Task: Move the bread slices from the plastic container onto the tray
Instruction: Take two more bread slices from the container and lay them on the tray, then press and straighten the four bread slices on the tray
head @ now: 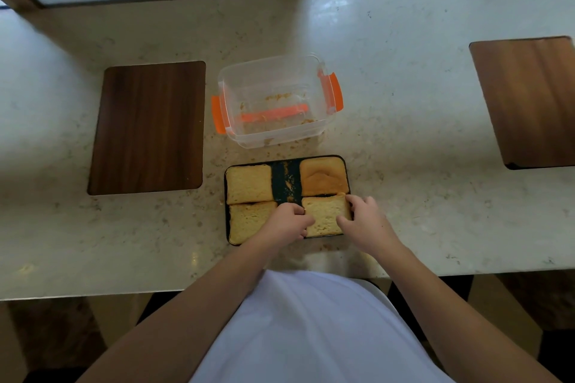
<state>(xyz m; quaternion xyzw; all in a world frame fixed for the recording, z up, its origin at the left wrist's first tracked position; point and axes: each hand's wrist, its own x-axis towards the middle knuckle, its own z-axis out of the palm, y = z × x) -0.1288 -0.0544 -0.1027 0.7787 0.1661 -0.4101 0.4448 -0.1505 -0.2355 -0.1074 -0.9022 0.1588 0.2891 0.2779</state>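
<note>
bread slices, four on the black tray (286, 179) on the bench (404, 196), near-right slice (325, 216) pinched at its sides by left hand (287, 224) and right hand (365, 222), plastic container (277, 99) just beyond, holding only crumbs

I see four slices (249, 183) on the tray (286, 177); container (273, 99) just behind; boards (149, 127) flank left and far right.

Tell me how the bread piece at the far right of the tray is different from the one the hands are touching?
The far right piece is darker, smooth brown, like a crust end; the near right slice is pale yellow and crumbly-looking. The far right piece lies untouched, while the left hand and right hand hold the near right slice by its sides. Both lie flat on the black tray.
</note>
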